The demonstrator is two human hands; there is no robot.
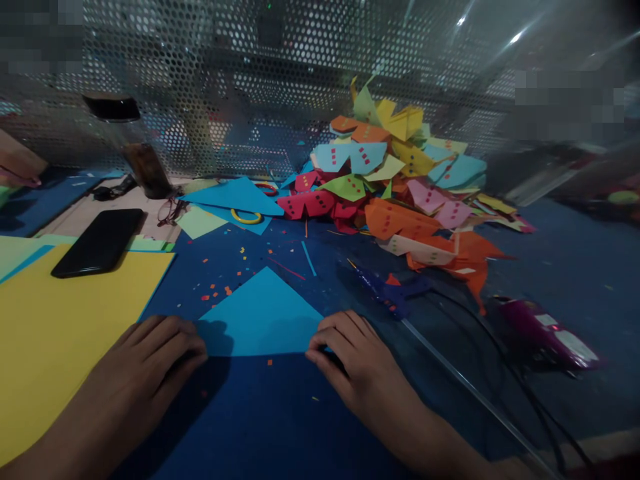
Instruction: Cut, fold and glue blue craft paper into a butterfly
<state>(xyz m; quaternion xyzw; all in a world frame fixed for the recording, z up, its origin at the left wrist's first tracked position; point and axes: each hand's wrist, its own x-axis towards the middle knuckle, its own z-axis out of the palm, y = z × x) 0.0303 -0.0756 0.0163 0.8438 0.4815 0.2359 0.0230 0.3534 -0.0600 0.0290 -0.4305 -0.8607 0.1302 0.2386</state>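
A light-blue paper (265, 323), shaped like a triangle with its point away from me, lies flat on the dark blue tabletop. My left hand (160, 360) has its curled fingers and thumb closed at the paper's left corner. At the right corner, my right hand (350, 360) pinches the sheet between thumb and fingers. Both corners are hidden under the fingertips. Beyond the paper's tip, small coloured scraps (227, 290) are scattered. To the right of it rests a blue glue gun (390, 293) with a long clear glue stick in its back.
A large yellow sheet (45, 347) lies at left with a black phone (100, 241) on it. Behind are a jar (143, 160), scissors handles (246, 217) under blue paper, and a heap of folded paper butterflies (350, 158). A purple device (555, 333) and a black cable (500, 353) occupy the right.
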